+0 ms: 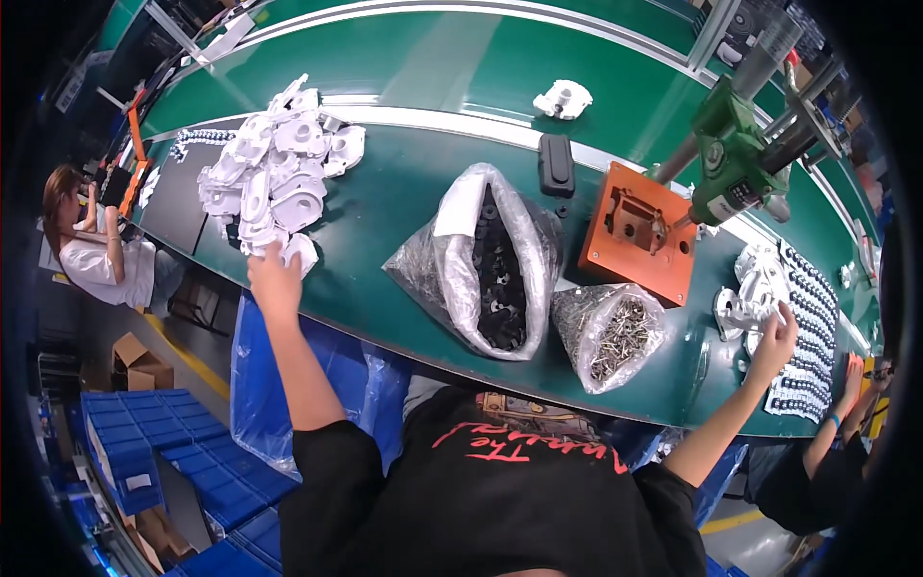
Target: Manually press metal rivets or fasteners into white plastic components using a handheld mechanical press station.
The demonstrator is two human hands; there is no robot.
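My left hand (276,281) reaches to the near end of a tall heap of white plastic housings (293,173). Its fingers close on the edge of one white housing (301,252) there. Far to the right, my right hand (777,342) has its fingers curled at a white housing (761,298) in a smaller group; the fingertips are partly hidden against it. Between my hands stand a clear bag of small black parts (500,288) and a smaller bag of metal screws or pins (620,341). Behind the bags sits an orange fixture block (625,264) under a green press (735,163).
Rows of small black-and-white parts (808,327) lie at the right. A black oblong case (556,163) rests behind the bags. One white housing (563,99) sits on the green belt (452,67). Blue crates (144,433) stand lower left. People work at both sides.
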